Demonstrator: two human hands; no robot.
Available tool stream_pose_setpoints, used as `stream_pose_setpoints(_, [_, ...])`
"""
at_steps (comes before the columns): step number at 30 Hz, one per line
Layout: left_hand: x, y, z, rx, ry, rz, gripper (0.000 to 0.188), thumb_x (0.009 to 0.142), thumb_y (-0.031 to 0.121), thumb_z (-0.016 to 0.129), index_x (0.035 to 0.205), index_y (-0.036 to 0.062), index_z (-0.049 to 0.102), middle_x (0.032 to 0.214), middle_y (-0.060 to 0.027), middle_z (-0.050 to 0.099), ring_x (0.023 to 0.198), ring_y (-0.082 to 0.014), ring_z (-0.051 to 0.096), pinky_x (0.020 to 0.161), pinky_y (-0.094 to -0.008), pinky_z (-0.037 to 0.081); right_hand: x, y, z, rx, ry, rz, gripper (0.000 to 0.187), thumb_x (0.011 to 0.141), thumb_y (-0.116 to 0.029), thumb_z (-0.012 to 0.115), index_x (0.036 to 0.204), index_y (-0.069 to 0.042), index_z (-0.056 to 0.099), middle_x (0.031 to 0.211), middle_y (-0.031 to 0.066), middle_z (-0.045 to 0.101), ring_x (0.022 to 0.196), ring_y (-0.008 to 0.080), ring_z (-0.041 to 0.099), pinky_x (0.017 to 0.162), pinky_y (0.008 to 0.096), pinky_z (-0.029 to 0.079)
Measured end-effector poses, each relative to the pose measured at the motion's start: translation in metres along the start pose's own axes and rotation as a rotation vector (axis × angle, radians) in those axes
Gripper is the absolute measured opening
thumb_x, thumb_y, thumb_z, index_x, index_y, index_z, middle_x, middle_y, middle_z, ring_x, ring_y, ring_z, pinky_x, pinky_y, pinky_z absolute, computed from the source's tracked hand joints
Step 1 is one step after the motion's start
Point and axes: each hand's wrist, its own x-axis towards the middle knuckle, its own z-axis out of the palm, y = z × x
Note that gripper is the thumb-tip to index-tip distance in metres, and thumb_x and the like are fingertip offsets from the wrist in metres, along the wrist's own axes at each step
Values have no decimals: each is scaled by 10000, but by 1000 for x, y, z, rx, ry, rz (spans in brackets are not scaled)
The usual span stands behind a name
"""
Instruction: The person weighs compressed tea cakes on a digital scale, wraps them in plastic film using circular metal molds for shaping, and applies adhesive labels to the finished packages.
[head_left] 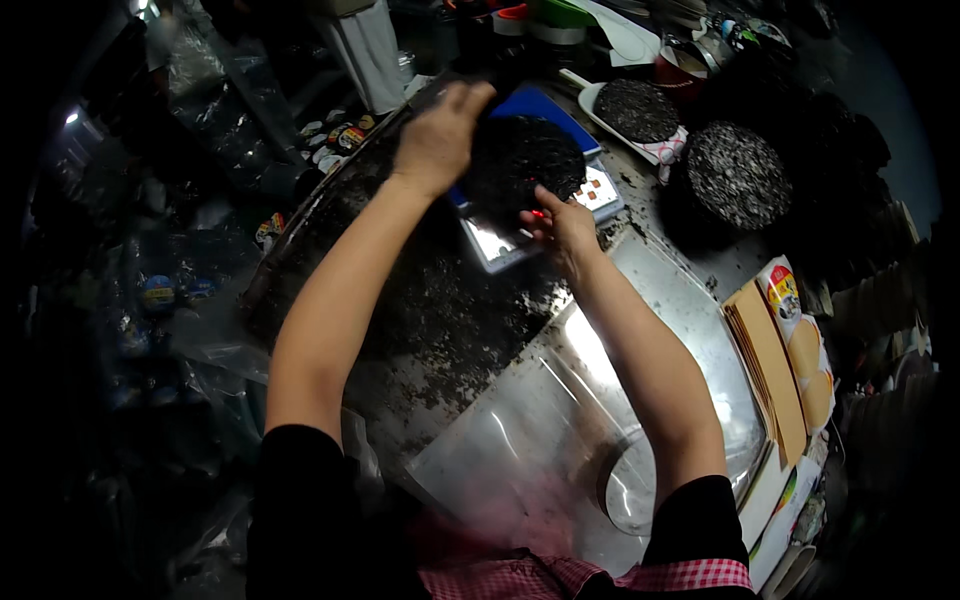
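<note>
A dark round cake of dried, seaweed-like material (525, 160) covers much of a digital scale with a blue top (545, 108) and a pale front panel (598, 192). By the cake's left edge is my left hand (437, 140), its fingers smeared by motion, so their grip cannot be told. At the near right edge my right hand (562, 228) has its thumb against the cake and its other fingers curled below. Red light from the scale's display shows beside those fingers. Where the cake meets the scale is hidden.
Dark crumbs cover the worktop (430, 320). Clear plastic sheets (520, 420) lie nearer me, with a round clear lid (632, 485). Another dark cake sits in a white scoop (635, 108); a larger speckled round (738, 175) stands right. Cardboard (765, 360) and labels (348, 135) flank the worktop.
</note>
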Motion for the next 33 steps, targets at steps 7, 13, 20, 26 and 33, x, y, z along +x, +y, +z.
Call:
stream_pose_setpoints(7, [-21, -102, -71, -955, 491, -825, 574, 824, 130, 742, 1301, 159, 425, 1133, -189, 584, 379, -175, 453, 267, -313, 280, -3, -30, -20, -89, 42, -464, 154, 886, -118, 629, 1011, -113, 539, 900, 15, 669, 637, 108, 630, 480, 203, 408])
stream_pose_setpoints(13, [-45, -107, -39, -1928, 619, -863, 358, 883, 19, 652, 1221, 5, 536, 1192, -161, 566, 1082, -247, 585, 809, -299, 545, 10, -60, -27, -420, 81, -726, 249, 878, -110, 628, 1122, -69, 611, 851, 19, 643, 614, 119, 609, 539, 261, 462])
stream_pose_setpoints(20, [-79, -131, -57, -2679, 531, -523, 395, 946, 30, 521, 1314, -73, 422, 1289, -255, 499, 1053, -284, 628, 819, -344, 582, -33, -54, -17, -1516, 202, -1963, 367, 753, -109, 640, 1074, -272, 710, 1026, -32, 633, 864, 138, 610, 610, 250, 455])
stream_pose_setpoints(26, [-87, -129, -64, -2398, 525, -624, 252, 935, 49, 565, 1183, 60, 607, 1199, -143, 596, 999, -224, 638, 806, -316, 561, -31, -41, -17, -918, 227, -1673, 318, 778, -47, 690, 1052, -206, 719, 897, 32, 669, 697, 183, 636, 617, 287, 515])
stream_pose_setpoints(33, [-51, -67, -28, -1644, 394, -876, 456, 883, 120, 675, 1306, 127, 506, 1230, -80, 577, 1086, -187, 589, 844, -367, 522, 14, -59, -16, -37, 81, -255, 461, 852, -141, 723, 1200, 52, 491, 966, 122, 585, 673, 177, 640, 560, 257, 533])
